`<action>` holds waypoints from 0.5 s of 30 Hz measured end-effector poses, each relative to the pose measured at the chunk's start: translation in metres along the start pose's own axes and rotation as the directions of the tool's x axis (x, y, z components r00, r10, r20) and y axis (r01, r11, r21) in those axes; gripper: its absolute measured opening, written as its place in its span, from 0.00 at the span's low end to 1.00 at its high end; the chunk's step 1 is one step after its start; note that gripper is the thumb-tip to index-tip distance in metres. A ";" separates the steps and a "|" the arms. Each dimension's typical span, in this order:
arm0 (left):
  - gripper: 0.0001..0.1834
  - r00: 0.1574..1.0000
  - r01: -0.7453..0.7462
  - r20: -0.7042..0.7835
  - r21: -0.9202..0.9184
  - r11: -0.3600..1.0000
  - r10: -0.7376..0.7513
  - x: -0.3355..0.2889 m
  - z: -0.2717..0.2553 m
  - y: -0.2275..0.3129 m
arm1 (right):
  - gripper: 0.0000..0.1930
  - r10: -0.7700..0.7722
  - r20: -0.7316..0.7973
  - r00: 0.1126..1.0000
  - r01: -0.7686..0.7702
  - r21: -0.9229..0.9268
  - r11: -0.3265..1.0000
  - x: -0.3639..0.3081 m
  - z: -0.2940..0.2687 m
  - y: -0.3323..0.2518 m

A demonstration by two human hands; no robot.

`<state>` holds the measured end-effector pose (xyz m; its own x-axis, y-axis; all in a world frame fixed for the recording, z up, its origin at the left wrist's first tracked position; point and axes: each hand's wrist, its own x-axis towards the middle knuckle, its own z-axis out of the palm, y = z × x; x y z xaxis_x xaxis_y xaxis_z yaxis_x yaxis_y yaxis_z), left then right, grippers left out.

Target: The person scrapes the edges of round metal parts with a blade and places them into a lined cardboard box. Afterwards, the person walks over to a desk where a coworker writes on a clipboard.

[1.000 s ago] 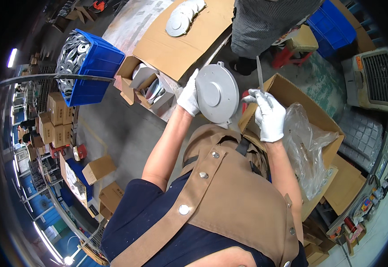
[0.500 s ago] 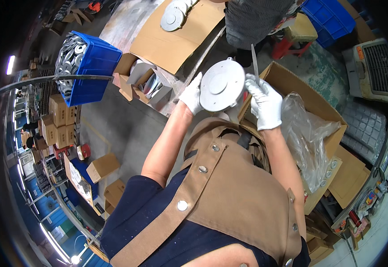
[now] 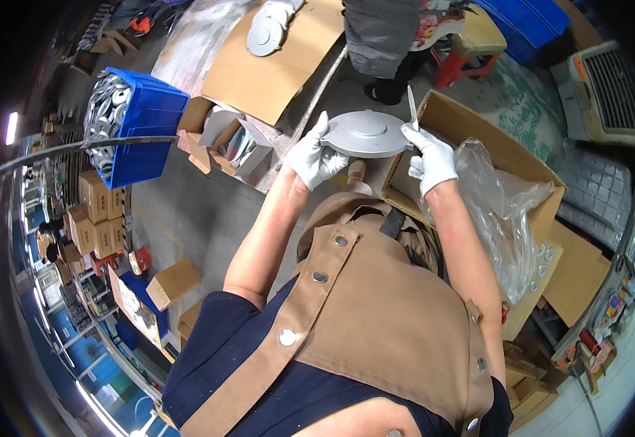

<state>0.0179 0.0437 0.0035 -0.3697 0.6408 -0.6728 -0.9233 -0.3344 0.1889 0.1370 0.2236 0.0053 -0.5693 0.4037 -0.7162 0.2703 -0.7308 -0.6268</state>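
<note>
At our far left we see a blue bin (image 3: pixel 159 109) heaped with metal rings (image 3: pixel 105 116). Next comes the bench (image 3: pixel 190 47), with a cardboard sheet (image 3: pixel 288 69) bearing overlapping grey discs (image 3: pixel 265 36), and just below it an open carton (image 3: pixel 201 156).

Our gloved left hand (image 3: pixel 314 156) grips the near-left rim of a flanged metal disc (image 3: pixel 367 130), thumb above, fingers beneath. The disc is held up in the air between our two hands, tipped so its raised centre shows at a slant. Our gloved right hand (image 3: pixel 432 159) pinches a thin blade-like tool (image 3: pixel 412 105), which points up; its fingertips seem to meet the disc's right edge.

We judge the step in hand to be turning or checking the disc's edge. Moving on calls for a steady left grip and a clear tool tip.

Right of us stands a large open carton (image 3: pixel 478 125) with clear plastic (image 3: pixel 496 218) spilling over.
</note>
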 end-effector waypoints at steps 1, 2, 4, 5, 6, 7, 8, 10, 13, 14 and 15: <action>0.26 1.000 0.000 -0.009 0.036 0.999 0.000 0.002 0.000 -0.001 | 0.12 -0.008 0.005 1.000 0.008 0.009 1.000 0.000 -0.004 0.000; 0.25 1.000 0.011 0.000 0.065 0.998 -0.011 0.003 0.001 -0.003 | 0.12 -0.003 0.012 1.000 0.003 0.023 1.000 -0.002 -0.009 -0.002; 0.25 0.999 0.039 -0.014 0.084 0.996 -0.038 0.001 0.010 -0.007 | 0.12 -0.003 -0.011 1.000 0.003 0.032 0.999 -0.010 -0.013 -0.006; 0.25 0.998 0.051 -0.033 0.097 0.994 -0.048 0.001 0.014 -0.009 | 0.12 0.003 -0.019 1.000 -0.003 0.034 0.999 -0.013 -0.017 -0.008; 0.23 0.997 0.057 -0.064 0.161 0.985 -0.047 0.004 0.018 -0.010 | 0.12 -0.006 -0.021 1.000 0.006 0.027 1.000 -0.013 -0.024 -0.007; 0.23 0.996 0.075 -0.061 0.174 0.982 -0.065 0.006 0.024 -0.016 | 0.12 -0.010 -0.038 0.999 0.011 0.041 0.999 -0.012 -0.033 -0.008; 0.22 0.995 0.076 -0.082 0.174 0.982 -0.062 0.007 0.031 -0.022 | 0.12 -0.009 -0.038 0.999 0.010 0.035 0.999 -0.012 -0.042 -0.009; 0.18 0.993 0.099 -0.080 0.208 0.973 -0.084 0.013 0.034 -0.029 | 0.14 -0.051 -0.093 0.994 0.051 -0.001 0.999 -0.013 -0.052 -0.008; 0.15 0.988 0.146 -0.086 0.243 0.959 -0.129 0.024 0.037 -0.040 | 0.15 -0.014 -0.139 0.990 0.022 0.056 0.998 -0.024 -0.062 -0.016; 0.15 0.991 0.132 -0.061 0.250 0.959 -0.120 0.027 0.036 -0.042 | 0.12 -0.043 -0.109 0.993 0.052 0.081 0.995 -0.026 -0.064 -0.017; 0.15 0.991 0.133 -0.060 0.252 0.959 -0.121 0.026 0.042 -0.047 | 0.12 -0.044 -0.111 0.993 0.054 0.082 0.995 -0.024 -0.068 -0.016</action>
<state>0.0475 0.1054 0.0067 -0.2479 0.6340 -0.7325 -0.9603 -0.0613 0.2720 0.1995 0.2628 0.0113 -0.4914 0.4941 -0.7172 0.1744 -0.7510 -0.6368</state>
